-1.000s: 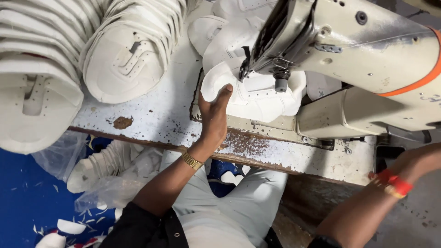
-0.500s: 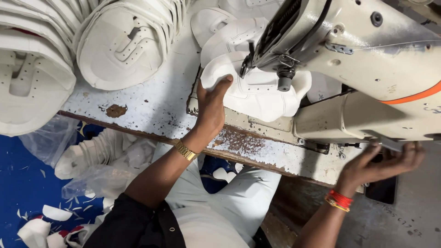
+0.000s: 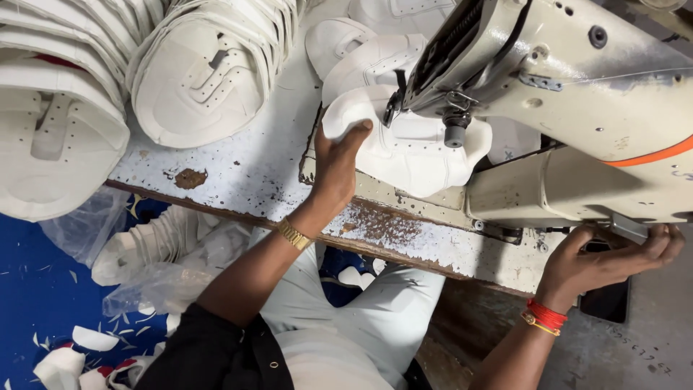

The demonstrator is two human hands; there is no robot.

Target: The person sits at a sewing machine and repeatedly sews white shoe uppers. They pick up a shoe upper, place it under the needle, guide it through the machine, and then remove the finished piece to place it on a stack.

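A cream sewing machine (image 3: 577, 108) with an orange stripe stands on a worn white table (image 3: 253, 173). A white shoe upper (image 3: 411, 148) lies under its needle foot (image 3: 455, 133). My left hand (image 3: 339, 162) grips the left edge of that upper, with the thumb over the rim; a gold bracelet circles the wrist. My right hand (image 3: 610, 256), with red thread bands on the wrist, reaches up under the right end of the machine base, fingers curled against its underside. Whether it holds a lever there is hidden.
Stacks of white shoe uppers (image 3: 202, 79) fill the table's left and far side, with more (image 3: 50, 130) at the far left. A clear plastic bag (image 3: 151, 253) with white pieces hangs below the rusty table edge. White scraps (image 3: 86, 339) litter the blue floor.
My right hand rose from beside the table's right end to the underside of the machine base. My left hand kept its hold on the upper. The view shifted closer.
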